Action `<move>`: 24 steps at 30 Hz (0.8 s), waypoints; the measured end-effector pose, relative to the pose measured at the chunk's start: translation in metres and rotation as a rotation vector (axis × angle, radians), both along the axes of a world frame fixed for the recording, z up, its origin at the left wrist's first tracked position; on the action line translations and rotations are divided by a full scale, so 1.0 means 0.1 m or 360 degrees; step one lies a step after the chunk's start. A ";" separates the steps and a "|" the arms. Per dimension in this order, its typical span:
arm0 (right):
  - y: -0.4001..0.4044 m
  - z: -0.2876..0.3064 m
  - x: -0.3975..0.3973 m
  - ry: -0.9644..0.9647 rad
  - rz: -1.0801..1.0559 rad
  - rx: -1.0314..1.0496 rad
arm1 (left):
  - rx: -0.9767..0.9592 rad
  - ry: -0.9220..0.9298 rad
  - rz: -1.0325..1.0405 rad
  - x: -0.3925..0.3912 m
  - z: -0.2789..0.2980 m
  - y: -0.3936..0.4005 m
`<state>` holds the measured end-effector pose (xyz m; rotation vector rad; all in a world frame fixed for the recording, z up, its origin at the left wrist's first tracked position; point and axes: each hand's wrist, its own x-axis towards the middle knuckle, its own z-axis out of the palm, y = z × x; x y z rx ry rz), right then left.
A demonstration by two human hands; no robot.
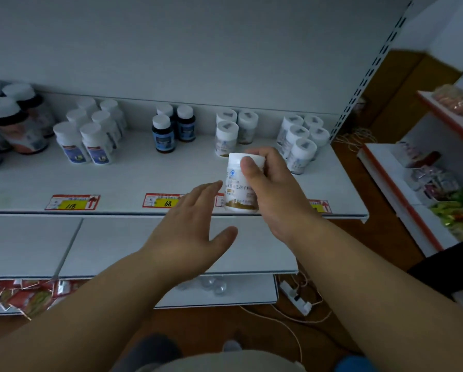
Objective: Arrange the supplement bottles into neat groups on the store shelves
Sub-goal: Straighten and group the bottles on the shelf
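Dim, flat, bluish light overall; no clear source visible. White metal shelf point(133, 178) reads grey-blue, with only faint soft shadows under the bottles. No glare spots. Wide-angle distortion strong: the perforated white shelf upright point(369, 73) at far right leans and curves, and the shelf edges bow. Far-left dark brown bottles with white caps point(15, 122) are smeared and soft. Right-edge red-trimmed white rack point(402, 194) is blurred, its packets indistinct. Yellow price tags point(72, 202) stay legible.

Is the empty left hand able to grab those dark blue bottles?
Probably yes. The left hand is open, and only bare shelf lies between it and the blue bottles.
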<state>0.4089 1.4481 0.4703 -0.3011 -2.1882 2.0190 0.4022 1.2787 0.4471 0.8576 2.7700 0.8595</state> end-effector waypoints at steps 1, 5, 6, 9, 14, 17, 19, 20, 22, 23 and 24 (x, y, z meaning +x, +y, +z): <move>0.09 -0.05 -0.08 -0.0006 0.0010 0.0083 | -0.0039 -0.0004 0.0013 -0.08 -0.03 0.05; 0.34 -0.22 -0.48 -0.0036 -0.0046 0.0391 | -0.0190 0.0016 -0.0022 -0.49 -0.17 0.21; 0.38 -0.25 -0.58 -0.0041 -0.0048 0.0491 | -0.0222 0.0001 -0.0036 -0.62 -0.20 0.25; 0.51 -0.32 -0.86 -0.0079 -0.0123 0.0724 | -0.0290 -0.0025 -0.0132 -1.02 -0.32 0.39; 0.70 -0.51 -1.24 -0.0118 -0.0164 0.1104 | -0.0500 0.0082 -0.0135 -1.50 -0.66 0.57; 0.77 -0.61 -1.38 -0.0146 -0.0180 0.1242 | -0.0638 0.0091 -0.0033 -1.62 -0.82 0.64; 0.81 -0.65 -1.45 -0.0125 -0.0208 0.1268 | -0.0729 0.0098 0.0009 -1.70 -0.88 0.71; 0.83 -0.66 -1.49 -0.0107 -0.0218 0.1281 | -0.0744 0.0096 0.0035 -1.76 -0.89 0.76; 0.85 -0.67 -1.57 -0.0068 -0.0205 0.1333 | -0.0764 0.0073 0.0081 -1.86 -0.90 0.84; 0.86 -0.67 -1.60 -0.0059 -0.0187 0.1366 | -0.0776 0.0063 0.0098 -1.88 -0.90 0.86; 0.87 -0.68 -1.63 -0.0053 -0.0169 0.1401 | -0.0783 0.0065 0.0113 -1.89 -0.91 0.87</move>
